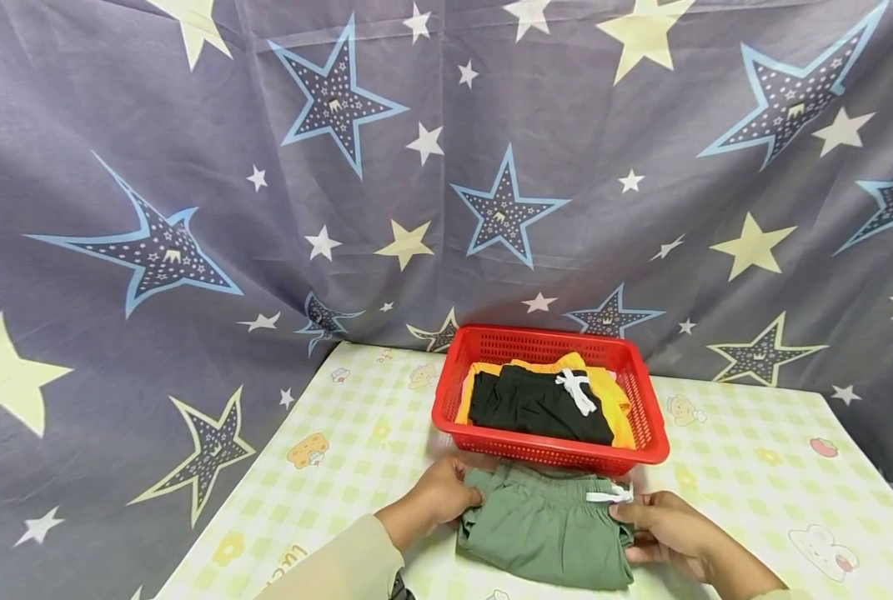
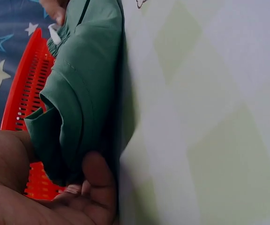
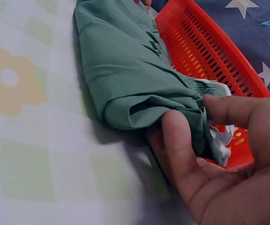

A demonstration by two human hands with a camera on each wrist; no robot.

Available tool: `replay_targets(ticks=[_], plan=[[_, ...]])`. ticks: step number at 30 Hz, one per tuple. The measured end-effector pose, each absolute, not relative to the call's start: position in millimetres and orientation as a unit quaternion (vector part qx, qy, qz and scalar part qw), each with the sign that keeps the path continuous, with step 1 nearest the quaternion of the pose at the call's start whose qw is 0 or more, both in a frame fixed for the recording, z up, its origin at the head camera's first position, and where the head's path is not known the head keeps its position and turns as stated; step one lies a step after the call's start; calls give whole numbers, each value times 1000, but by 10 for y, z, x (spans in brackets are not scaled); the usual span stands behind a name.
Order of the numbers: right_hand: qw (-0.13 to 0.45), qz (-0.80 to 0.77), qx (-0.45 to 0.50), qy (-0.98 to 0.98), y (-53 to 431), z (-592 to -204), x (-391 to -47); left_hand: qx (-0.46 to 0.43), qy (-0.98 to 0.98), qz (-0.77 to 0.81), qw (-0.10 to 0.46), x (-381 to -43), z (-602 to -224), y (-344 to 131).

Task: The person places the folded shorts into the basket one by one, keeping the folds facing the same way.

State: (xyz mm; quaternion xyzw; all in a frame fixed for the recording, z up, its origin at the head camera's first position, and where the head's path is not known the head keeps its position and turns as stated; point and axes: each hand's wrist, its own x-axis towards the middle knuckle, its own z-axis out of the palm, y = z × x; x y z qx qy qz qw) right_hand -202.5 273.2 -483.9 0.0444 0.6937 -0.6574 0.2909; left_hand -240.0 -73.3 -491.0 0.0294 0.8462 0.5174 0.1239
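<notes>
Folded green shorts [image 1: 544, 529] with an elastic waistband and a white drawstring [image 1: 609, 494] lie in front of the red basket. My left hand [image 1: 446, 493] holds their left end; in the left wrist view its fingers [image 2: 100, 187] curl under the layered fabric. At the opposite end my right hand [image 1: 671, 532] pinches the folded side beside the drawstring. The right wrist view shows the thumb [image 3: 231, 108] on the waistband side and other fingers tucked beneath the cloth.
Just behind the shorts stands a red plastic basket [image 1: 551, 444] with perforated walls. Inside it, black shorts [image 1: 532, 404] with a white drawstring lie on yellow clothing [image 1: 617, 404]. A checked tablecloth [image 1: 356, 442] covers the table, and a star-patterned curtain [image 1: 416, 292] hangs behind.
</notes>
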Motion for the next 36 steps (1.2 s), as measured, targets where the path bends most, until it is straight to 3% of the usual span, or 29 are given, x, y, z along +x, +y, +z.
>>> replay_targets(ticks=[15, 26, 36], plan=[[290, -619, 32, 729, 2748, -4972, -1952, 2, 829, 509, 231, -2294, -4827, -817], [284, -614, 49, 735, 2723, -4969, -1919, 1, 811, 553, 192, -2335, -4895, -968], [272, -645, 41, 713, 2751, -4985, -1888, -34, 790, 577, 204, -2369, -4935, -1036]])
